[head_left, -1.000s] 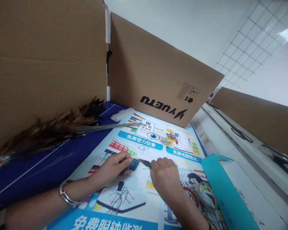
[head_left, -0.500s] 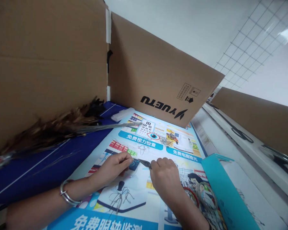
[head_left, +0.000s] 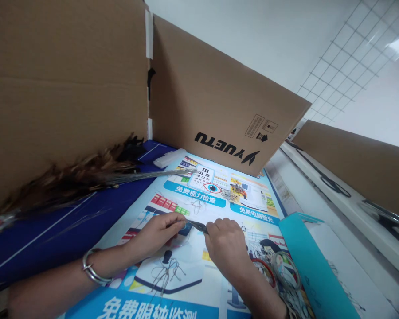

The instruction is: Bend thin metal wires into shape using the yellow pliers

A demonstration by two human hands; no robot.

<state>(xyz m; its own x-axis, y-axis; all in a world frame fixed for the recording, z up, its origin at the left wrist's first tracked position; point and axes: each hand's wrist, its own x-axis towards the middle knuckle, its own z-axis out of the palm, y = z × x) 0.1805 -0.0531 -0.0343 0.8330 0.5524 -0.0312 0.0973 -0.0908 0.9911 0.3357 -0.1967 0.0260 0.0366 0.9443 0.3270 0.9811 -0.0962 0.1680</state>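
Observation:
My right hand (head_left: 226, 244) is closed round small dark pliers (head_left: 198, 226), whose jaws point left toward my left hand. My left hand (head_left: 159, 232), a metal bangle (head_left: 91, 270) on its wrist, pinches a tiny piece that is too small to make out, right at the pliers' tip. Both hands rest on a blue and white printed poster (head_left: 199, 197) with an eye chart. A bundle of thin wire pieces (head_left: 166, 272) lies on the poster just below my left hand.
Cardboard sheets (head_left: 219, 102) stand as walls at the back and left. A feather duster (head_left: 69, 177) lies on the blue table at left. Wire rings (head_left: 282, 270) and a teal folder (head_left: 314, 266) sit at right. More small wire bits (head_left: 229, 195) lie farther back.
My right hand and the pliers have shifted slightly left, closing the gap to my left hand's fingertips. Everything else is as before.

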